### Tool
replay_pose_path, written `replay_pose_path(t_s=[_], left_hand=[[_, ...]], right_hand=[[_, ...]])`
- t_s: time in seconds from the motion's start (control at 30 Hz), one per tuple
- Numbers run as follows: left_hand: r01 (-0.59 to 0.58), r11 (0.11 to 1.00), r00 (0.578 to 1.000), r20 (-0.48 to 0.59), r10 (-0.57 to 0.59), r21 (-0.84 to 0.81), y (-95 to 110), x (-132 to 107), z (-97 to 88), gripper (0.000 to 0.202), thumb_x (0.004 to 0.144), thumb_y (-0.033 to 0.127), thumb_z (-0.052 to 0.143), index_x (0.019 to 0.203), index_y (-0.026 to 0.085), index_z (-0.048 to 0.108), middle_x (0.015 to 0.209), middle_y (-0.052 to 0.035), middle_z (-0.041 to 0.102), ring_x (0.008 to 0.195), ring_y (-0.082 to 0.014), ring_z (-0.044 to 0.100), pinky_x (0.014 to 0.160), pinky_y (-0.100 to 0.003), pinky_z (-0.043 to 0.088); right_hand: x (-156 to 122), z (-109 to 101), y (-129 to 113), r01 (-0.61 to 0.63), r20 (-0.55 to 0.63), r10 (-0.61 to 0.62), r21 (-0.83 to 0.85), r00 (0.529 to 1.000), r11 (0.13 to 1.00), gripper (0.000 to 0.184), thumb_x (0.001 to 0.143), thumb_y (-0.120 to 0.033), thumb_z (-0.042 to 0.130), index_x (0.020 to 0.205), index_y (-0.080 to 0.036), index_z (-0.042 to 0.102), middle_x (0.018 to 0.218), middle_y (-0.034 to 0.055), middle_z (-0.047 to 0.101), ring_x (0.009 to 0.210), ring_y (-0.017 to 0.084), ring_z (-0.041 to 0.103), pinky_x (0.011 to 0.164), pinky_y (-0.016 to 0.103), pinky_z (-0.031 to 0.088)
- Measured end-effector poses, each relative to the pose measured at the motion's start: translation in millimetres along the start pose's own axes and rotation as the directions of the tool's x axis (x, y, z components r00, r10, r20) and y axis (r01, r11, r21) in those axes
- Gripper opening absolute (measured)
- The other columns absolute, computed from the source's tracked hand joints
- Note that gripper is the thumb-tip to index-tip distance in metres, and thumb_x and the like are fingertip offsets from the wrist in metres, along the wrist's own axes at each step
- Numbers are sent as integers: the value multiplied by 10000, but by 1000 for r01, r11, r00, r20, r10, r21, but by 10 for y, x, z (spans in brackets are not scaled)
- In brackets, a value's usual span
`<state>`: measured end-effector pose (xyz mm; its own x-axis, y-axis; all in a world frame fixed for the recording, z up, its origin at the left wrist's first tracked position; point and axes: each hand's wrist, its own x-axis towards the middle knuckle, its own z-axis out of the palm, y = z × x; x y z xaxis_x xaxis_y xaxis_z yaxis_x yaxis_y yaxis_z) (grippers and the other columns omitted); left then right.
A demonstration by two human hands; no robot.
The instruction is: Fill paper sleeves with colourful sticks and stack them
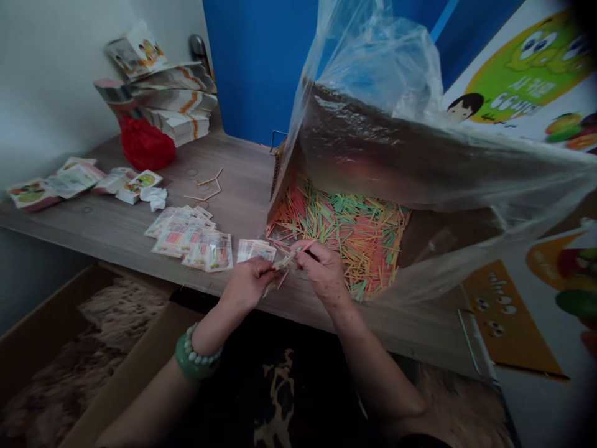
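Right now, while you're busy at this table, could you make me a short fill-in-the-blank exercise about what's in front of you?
1. The bracelet sits on the ____ wrist.
2. The left hand and right hand pinch a small bunch of sticks between them, beside a box lined with clear ____.
3. The bag at the back of the table is ____.
4. The flat packets lie to the ____ of both hands.

Missing words: left; plastic; red; left.
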<state>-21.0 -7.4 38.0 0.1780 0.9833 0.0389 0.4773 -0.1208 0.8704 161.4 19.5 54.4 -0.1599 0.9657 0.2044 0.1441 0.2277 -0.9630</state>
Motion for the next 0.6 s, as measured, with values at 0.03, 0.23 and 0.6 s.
replay_pose_path(t_s=[0.03, 0.23, 0.6], left_hand=[[-11, 1000, 1000, 2, 11, -15, 0, -6, 0, 266, 832, 198, 595, 567, 192, 608, 590, 10, 514, 610, -139, 479, 630, -285, 360], [-77, 992, 997, -12, 76, -99, -29, -27, 26, 268, 881, 214, 609, 629, 185, 697, 634, 4, 595, 636, -135, 542, 671, -273, 438], [162, 694, 982, 46, -183, -702, -211, 3, 196, 233, 793, 369, 753, 906, 176, 820, 899, -81, 790, 839, -195, 681, 819, -348, 540]], right_hand=[[9, 24, 11, -17, 34, 17, -2, 999, 1000, 112, 854, -310, 651, 814, -259, 743, 738, -11, 673, 740, 175, 628, 735, 326, 497], [30, 128, 107, -99, 124, 98, 2, 988, 995, 106, 793, -302, 659, 809, -233, 737, 870, 2, 732, 907, 204, 673, 847, 342, 502], [-59, 222, 195, -202, 162, 174, 170, 971, 965, 247, 883, -440, 656, 1000, -280, 805, 1355, 49, 669, 1315, 250, 567, 1132, 448, 406]])
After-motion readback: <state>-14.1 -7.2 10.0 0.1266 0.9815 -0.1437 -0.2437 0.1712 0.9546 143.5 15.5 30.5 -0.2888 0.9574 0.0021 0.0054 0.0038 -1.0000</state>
